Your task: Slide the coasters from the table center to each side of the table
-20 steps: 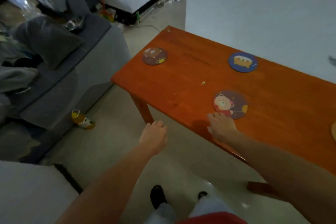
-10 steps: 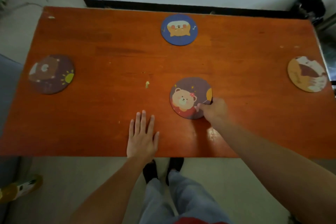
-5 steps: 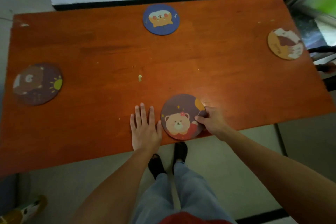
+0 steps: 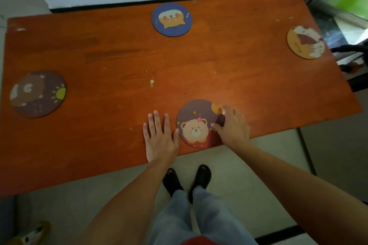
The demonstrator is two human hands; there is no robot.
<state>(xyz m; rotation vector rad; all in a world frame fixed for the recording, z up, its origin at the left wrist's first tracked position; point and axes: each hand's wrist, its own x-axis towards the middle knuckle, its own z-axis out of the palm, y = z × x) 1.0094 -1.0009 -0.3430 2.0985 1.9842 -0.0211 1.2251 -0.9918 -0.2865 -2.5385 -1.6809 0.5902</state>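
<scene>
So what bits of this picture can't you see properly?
- Bear coaster, head view: its right edge is hidden under the right hand.
- Orange coaster, far right: the small writing is too tiny to read.
- Brown coaster, left: the drawing is blurred by the wide lens.

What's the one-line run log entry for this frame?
right hand: fingers on bear coaster at near table edge | left hand: flat on table beside it | other coasters: far, left, right sides
</scene>
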